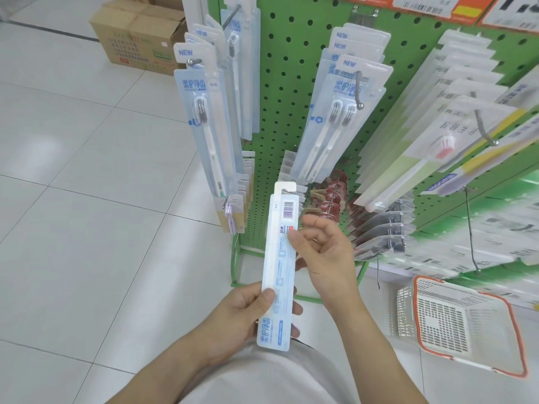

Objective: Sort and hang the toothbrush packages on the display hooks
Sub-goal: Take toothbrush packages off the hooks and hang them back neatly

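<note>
A long pale-blue toothbrush package (pixel 280 258) stands upright in front of me, its back with the barcode facing me and the hang tab on top. My left hand (pixel 245 313) grips its lower part, thumb across the front. My right hand (pixel 323 252) pinches its right edge near the middle with thumb and fingertips. Above hang matching blue packages (pixel 204 123) on a left hook (pixel 194 61) and a stack of twin-brush packages (pixel 335 121) on a middle hook (pixel 359 91) of the green pegboard (pixel 280 83).
White packages (pixel 431 135) hang in a row on a right hook. Lower hooks carry small brown and dark items (pixel 329 199). A white basket with an orange rim (pixel 460 325) sits on the floor at right. Cardboard boxes (pixel 140 36) stand at the back left on the tiled floor.
</note>
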Demonstrator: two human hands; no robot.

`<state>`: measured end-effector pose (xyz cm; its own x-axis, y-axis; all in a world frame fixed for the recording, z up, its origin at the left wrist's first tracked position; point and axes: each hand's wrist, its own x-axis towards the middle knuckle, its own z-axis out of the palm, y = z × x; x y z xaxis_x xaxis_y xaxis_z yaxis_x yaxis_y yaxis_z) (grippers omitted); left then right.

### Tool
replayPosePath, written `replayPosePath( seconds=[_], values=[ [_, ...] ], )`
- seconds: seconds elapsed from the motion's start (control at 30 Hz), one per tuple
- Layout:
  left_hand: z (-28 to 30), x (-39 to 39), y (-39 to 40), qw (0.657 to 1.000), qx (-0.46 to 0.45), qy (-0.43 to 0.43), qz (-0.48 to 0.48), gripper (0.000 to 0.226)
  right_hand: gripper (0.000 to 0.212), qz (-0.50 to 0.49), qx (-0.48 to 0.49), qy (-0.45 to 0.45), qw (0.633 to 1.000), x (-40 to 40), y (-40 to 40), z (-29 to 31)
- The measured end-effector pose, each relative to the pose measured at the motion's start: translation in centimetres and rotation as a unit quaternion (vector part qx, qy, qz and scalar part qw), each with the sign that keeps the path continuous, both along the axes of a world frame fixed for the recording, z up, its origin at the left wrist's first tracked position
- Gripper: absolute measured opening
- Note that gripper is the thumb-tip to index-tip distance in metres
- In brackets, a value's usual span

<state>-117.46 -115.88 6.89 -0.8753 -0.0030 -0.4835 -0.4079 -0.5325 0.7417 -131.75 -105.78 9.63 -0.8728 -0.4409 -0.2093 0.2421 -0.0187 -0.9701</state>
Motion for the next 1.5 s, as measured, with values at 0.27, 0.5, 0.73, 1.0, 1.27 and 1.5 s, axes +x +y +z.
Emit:
replayPosePath(
  seconds=[0.27, 0.5, 0.73, 1.0, 1.27, 1.5],
  values=[
    [-0.2, 0.7, -0.4, 0.998, -0.018, 0.004, -0.057, 0.031, 0.019, 0.039, 0.082, 0.081, 0.993, -1.0, -0.3, 0.3],
    [-0.8, 1.2, -0.2, 0.997, 0.011, -0.005, -0.078, 0.034, 0.008, 0.038, 0.12, 0.108, 0.986, -1.3, -0.2, -0.7],
    [-0.7, 1.3, -0.2, 0.997, 0.007, -0.002, -0.08, 0.034, 0.011, 0.039, 0.126, 0.144, 0.981, -0.6, -0.6, -1.8],
    [-0.9, 1.2, 0.2, 0.998, -0.038, 0.002, -0.059, 0.036, 0.035, 0.142, 0.085, 0.084, 0.983, -0.3, 0.5, -1.7],
    [-0.3, 0.9, -0.4, 0.999, -0.038, -0.002, -0.026, 0.037, 0.048, 0.103, 0.028, -0.004, 0.994, -0.1, 1.3, -1.1],
    [0.9, 0.9, -1.0, 0.998, -0.043, -0.001, -0.045, 0.047, 0.048, 0.106, -0.013, -0.024, 0.994, -0.1, 1.7, -0.8]
  ],
)
